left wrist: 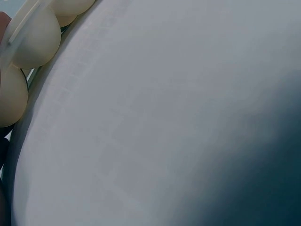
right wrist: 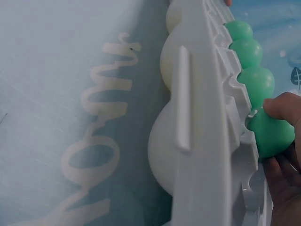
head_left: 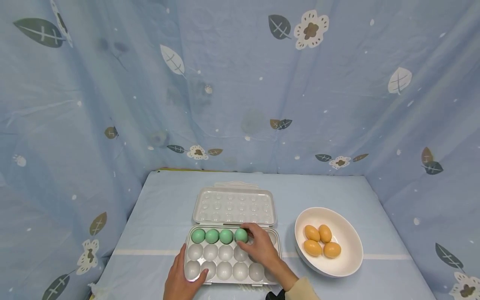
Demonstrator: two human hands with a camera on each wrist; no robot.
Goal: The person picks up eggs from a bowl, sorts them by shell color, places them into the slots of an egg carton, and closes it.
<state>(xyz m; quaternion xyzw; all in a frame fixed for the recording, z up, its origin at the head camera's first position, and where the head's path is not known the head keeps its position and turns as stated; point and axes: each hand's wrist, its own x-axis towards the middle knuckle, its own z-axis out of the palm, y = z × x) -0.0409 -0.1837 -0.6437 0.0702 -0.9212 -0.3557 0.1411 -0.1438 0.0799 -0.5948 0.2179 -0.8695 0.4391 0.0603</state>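
A clear plastic egg box [head_left: 232,284] lies with its lid [head_left: 234,204] folded back. Several green eggs [head_left: 226,236] line its far row. My right hand [head_left: 262,246] pinches the rightmost green egg [head_left: 241,235] between thumb and fingers, in that row right beside its neighbour. The right wrist view shows this egg [right wrist: 270,134] low in the cups, the thumb on top of it. My left hand [head_left: 181,275] holds the box's near left corner, thumb over a front cup and fingers along the left side. The left wrist view catches just the undersides of some cups [left wrist: 37,42].
A white bowl [head_left: 350,250] to the right of the box holds several orange-yellow eggs [head_left: 312,248]. The table [head_left: 157,216] has a pale blue cover with a white stripe. Patterned blue curtains [head_left: 240,83] hang behind and at both sides.
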